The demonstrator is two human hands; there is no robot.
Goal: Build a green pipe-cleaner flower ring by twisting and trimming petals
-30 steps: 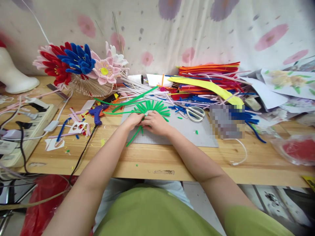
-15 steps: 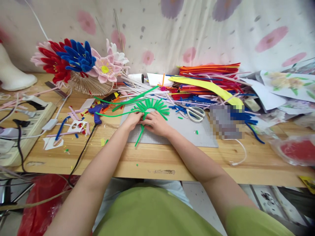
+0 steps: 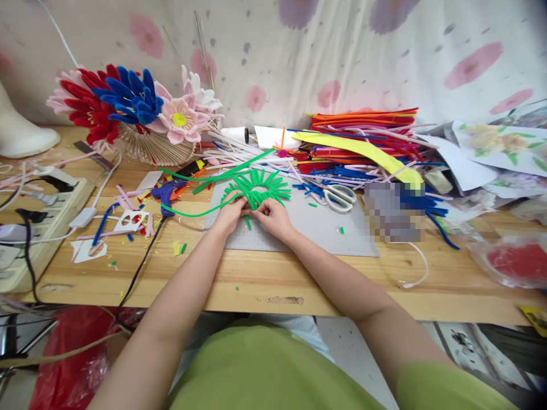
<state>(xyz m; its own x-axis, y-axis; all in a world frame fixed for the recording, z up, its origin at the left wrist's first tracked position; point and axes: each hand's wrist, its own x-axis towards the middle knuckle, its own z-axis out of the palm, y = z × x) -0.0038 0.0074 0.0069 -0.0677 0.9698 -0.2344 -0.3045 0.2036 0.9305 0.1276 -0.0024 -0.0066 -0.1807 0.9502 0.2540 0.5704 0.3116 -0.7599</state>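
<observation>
The left hand [image 3: 233, 214] and right hand [image 3: 272, 217] both have a pinched grip, fingertips closed on the near edge of a fuzzy green ring [image 3: 260, 189] with radiating finger-like loops. It lies over a flat gray mat [image 3: 316, 228] on the wood-grained tabletop [image 3: 171, 285], left of white-handled scissors [image 3: 339, 197].

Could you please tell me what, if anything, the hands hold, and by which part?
The left hand and right hand hold the green fuzzy ring at its near side; the exact fingertip grip is unclear.
</observation>
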